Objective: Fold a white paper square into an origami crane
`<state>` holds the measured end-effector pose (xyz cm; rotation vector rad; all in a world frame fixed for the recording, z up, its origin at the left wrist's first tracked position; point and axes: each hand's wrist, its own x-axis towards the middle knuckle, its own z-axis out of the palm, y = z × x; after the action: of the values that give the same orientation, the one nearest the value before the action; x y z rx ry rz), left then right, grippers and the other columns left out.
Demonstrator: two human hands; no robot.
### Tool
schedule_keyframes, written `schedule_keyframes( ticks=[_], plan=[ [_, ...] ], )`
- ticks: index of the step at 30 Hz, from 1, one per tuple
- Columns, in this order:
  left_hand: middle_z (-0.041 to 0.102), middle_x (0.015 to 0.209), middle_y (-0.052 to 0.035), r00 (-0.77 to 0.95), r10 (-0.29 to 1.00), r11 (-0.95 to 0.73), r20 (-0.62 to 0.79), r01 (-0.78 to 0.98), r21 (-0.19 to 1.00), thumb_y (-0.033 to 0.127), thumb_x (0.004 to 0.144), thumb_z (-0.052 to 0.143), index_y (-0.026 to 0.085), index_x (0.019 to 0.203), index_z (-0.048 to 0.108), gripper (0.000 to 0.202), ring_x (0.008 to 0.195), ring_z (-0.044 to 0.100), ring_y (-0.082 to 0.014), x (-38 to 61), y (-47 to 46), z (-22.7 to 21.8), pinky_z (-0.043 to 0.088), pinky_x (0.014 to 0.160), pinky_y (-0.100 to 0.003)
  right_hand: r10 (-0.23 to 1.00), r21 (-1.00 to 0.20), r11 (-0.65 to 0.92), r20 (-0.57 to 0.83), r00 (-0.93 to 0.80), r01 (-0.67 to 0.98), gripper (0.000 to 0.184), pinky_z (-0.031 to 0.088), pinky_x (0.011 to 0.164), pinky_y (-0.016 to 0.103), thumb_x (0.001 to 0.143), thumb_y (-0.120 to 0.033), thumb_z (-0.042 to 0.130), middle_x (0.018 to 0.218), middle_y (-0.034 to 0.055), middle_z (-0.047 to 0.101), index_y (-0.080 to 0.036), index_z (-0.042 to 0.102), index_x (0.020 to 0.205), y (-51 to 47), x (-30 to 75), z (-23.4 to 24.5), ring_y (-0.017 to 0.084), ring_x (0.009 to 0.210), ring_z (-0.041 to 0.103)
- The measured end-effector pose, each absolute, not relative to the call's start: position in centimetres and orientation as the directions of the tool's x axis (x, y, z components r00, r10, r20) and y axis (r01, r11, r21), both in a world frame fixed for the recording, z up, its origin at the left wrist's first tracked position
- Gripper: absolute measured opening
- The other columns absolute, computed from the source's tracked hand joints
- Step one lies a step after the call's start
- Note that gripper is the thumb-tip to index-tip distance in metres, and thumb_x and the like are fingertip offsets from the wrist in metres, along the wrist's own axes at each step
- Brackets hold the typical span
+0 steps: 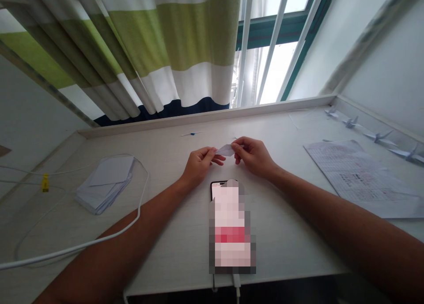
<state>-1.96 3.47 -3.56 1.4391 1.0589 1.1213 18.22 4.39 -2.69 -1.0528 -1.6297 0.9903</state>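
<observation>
The left grip pinches one end of a small folded white paper, thumb on top; the right grip is narrowed on the opposite end, so the paper spans the gap between them, above the bench. Just nearer the person lies a smartphone, its screen blurred. Leftward, a white cable loops around a paper stack and crosses over the left forearm. Rightward lie a printed sheet and a row of paper cranes.
</observation>
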Motion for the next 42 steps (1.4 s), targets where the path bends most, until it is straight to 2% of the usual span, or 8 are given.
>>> schedule_keyframes(
  ticks=[3,9,16,23,29,35,38,42],
  plan=[
    [0.081,0.092,-0.0101,0.163,0.978,-0.139,0.13,0.042,0.989,0.051,0.091,0.067,0.016,0.098,0.072,0.037,0.074,0.076,-0.0198,-2.0,3.5,-3.6,0.054,0.071,-0.032,0.943,-0.937,0.304,0.27,-0.194,0.172,0.038,0.048,0.054,0.027,0.092,-0.054,0.068,0.063,0.0,0.064,-0.017,0.065,0.086,4.6,18.4,-2.7,0.013,0.054,0.06],
    [0.08,0.086,-0.0052,0.137,0.978,-0.149,0.156,-0.061,0.987,0.038,0.073,0.088,0.016,0.106,0.071,0.043,0.076,0.077,-0.0201,-1.9,3.6,-4.2,0.056,0.074,-0.032,0.949,-0.945,0.282,0.248,-0.196,0.167,0.039,0.048,0.054,0.027,0.091,-0.055,0.069,0.063,0.0001,0.063,-0.016,0.067,0.087,4.5,18.6,-2.4,0.013,0.053,0.059],
    [0.082,0.091,-0.0097,0.106,0.983,-0.148,0.152,-0.042,0.988,0.042,0.074,0.087,0.015,0.099,0.074,0.039,0.079,0.078,-0.0226,-1.8,3.5,-4.0,0.055,0.07,-0.032,0.948,-0.95,0.28,0.251,-0.197,0.139,0.039,0.047,0.053,0.027,0.09,-0.055,0.07,0.063,-0.0004,0.063,-0.016,0.067,0.086,4.7,18.7,-2.6,0.012,0.052,0.058],
    [0.078,0.079,-0.0033,0.062,0.971,-0.229,0.231,-0.037,0.973,0.038,0.077,0.086,0.017,0.091,0.072,0.028,0.076,0.079,-0.021,-1.9,3.8,-4.6,0.054,0.066,-0.028,0.958,-0.966,0.237,0.213,-0.192,0.107,0.041,0.047,0.054,0.026,0.088,-0.056,0.072,0.062,-0.0004,0.064,-0.016,0.068,0.086,4.9,18.7,-2.7,0.012,0.052,0.058],
    [0.077,0.074,-0.0035,0.051,0.969,-0.238,0.241,-0.056,0.97,0.038,0.077,0.086,0.017,0.084,0.074,0.025,0.076,0.079,-0.023,-1.7,3.7,-4.4,0.055,0.066,-0.03,0.967,-0.985,0.17,0.165,-0.195,0.012,0.046,0.048,0.056,0.027,0.081,-0.061,0.078,0.061,-0.0006,0.063,-0.015,0.07,0.086,5.0,18.7,-2.7,0.012,0.052,0.057],
    [0.077,0.076,-0.0043,0.134,0.974,-0.173,0.183,-0.077,0.982,0.045,0.081,0.082,0.016,0.086,0.072,0.031,0.077,0.079,-0.0223,-2.1,3.6,-3.6,0.055,0.071,-0.03,0.963,-0.985,0.169,0.162,-0.214,0.017,0.046,0.048,0.056,0.028,0.081,-0.061,0.078,0.06,-0.0003,0.063,-0.016,0.069,0.084,4.9,18.7,-2.4,0.012,0.053,0.056],
    [0.079,0.078,-0.0059,0.196,0.977,-0.069,0.087,-0.1,0.993,0.052,0.083,0.079,0.016,0.086,0.07,0.037,0.073,0.077,-0.0212,-2.5,4.0,-3.5,0.052,0.069,-0.03,0.952,-0.978,0.204,0.191,-0.24,0.031,0.044,0.047,0.056,0.027,0.083,-0.059,0.076,0.06,-0.0005,0.063,-0.016,0.07,0.085,4.8,18.7,-2.4,0.012,0.053,0.055],
    [0.082,0.092,-0.0145,0.361,0.933,0.033,-0.018,-0.036,0.999,0.062,0.086,0.072,0.013,0.093,0.075,0.049,0.078,0.077,-0.0241,-3.0,4.6,-3.5,0.051,0.069,-0.033,0.933,-0.965,0.25,0.22,-0.284,0.073,0.04,0.045,0.055,0.027,0.087,-0.056,0.073,0.062,-0.0005,0.063,-0.016,0.07,0.086,4.6,18.8,-2.2,0.012,0.054,0.055]
  ],
)
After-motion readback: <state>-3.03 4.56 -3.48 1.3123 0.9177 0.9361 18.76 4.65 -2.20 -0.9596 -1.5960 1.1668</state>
